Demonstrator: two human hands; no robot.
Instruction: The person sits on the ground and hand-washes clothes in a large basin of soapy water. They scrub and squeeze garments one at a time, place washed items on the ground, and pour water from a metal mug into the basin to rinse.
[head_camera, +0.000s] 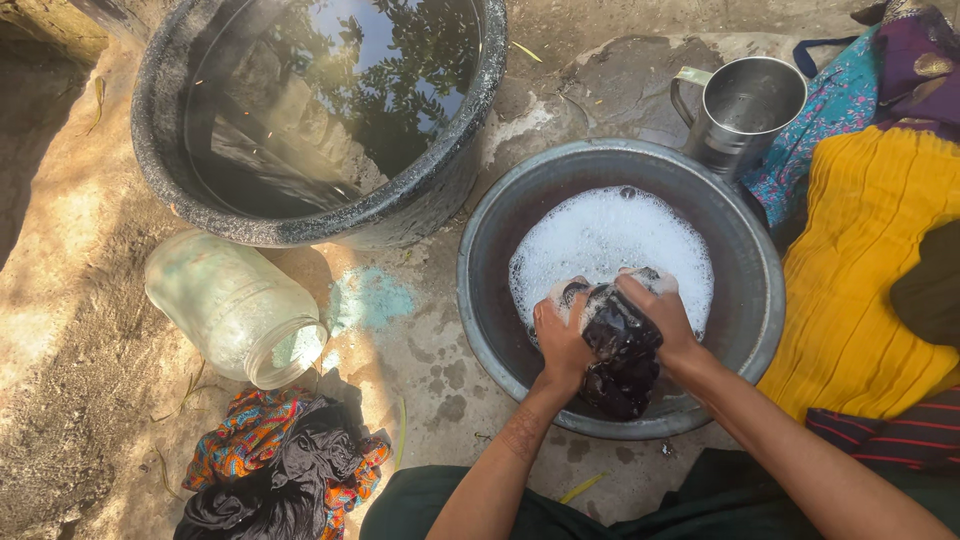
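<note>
A round grey metal basin (500, 300) holds soapy white foam (610, 240). Over its near side both of my hands grip a wet black cloth (622, 355), bunched up between them and dripping suds. My left hand (562, 335) clasps the cloth's left side with fingers curled. My right hand (658, 312) clamps its top right part. The cloth's lower end hangs against the basin's inner wall.
A large dark tub (450, 170) of still water stands at the back left. A glass jar (235, 305) lies on its side with spilled blue powder (368, 298) beside it. A metal mug (745, 110), yellow cloth (860, 270) and a coloured clothes heap (280, 465) surround the basin.
</note>
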